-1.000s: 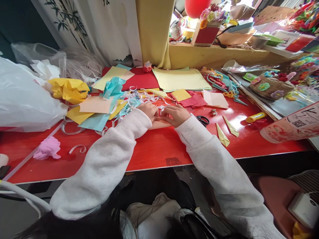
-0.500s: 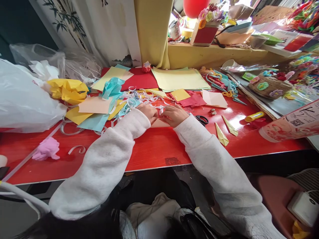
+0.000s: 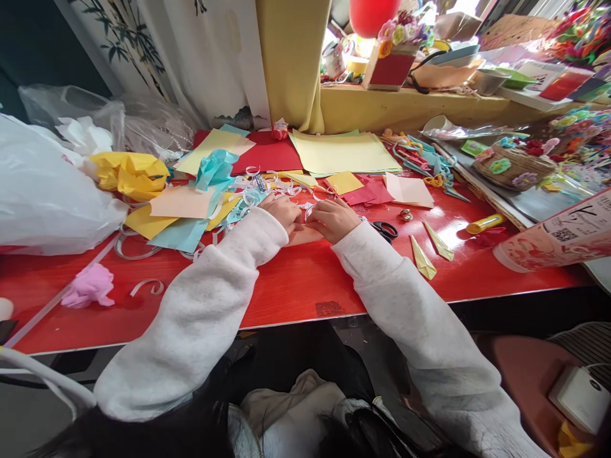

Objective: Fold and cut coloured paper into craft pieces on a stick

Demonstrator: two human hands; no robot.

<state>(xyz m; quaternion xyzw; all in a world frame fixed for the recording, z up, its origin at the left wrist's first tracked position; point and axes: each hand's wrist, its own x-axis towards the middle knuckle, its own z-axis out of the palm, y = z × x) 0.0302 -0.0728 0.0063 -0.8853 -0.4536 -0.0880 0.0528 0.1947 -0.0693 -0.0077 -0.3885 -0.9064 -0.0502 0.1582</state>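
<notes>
My left hand (image 3: 285, 212) and my right hand (image 3: 333, 220) meet at the middle of the red table (image 3: 286, 286), fingers curled and pressed together over a pale peach sheet of paper (image 3: 305, 236). A small curl of white paper strip (image 3: 308, 208) sits between the fingertips. I cannot make out exactly which piece each hand pinches. Black scissors (image 3: 386, 229) lie just right of my right hand.
Loose coloured sheets (image 3: 344, 152), crumpled yellow paper (image 3: 128, 172), and cut strips litter the table's far half. Two folded yellow points (image 3: 422, 257) and a yellow glue stick (image 3: 485, 223) lie right. A white plastic bag (image 3: 42, 191) fills the left; a pink paper flower (image 3: 88, 285) lies near the front.
Both hands have drawn slightly closer together and shifted a little away from me over the peach paper. Nothing else on the table has moved.
</notes>
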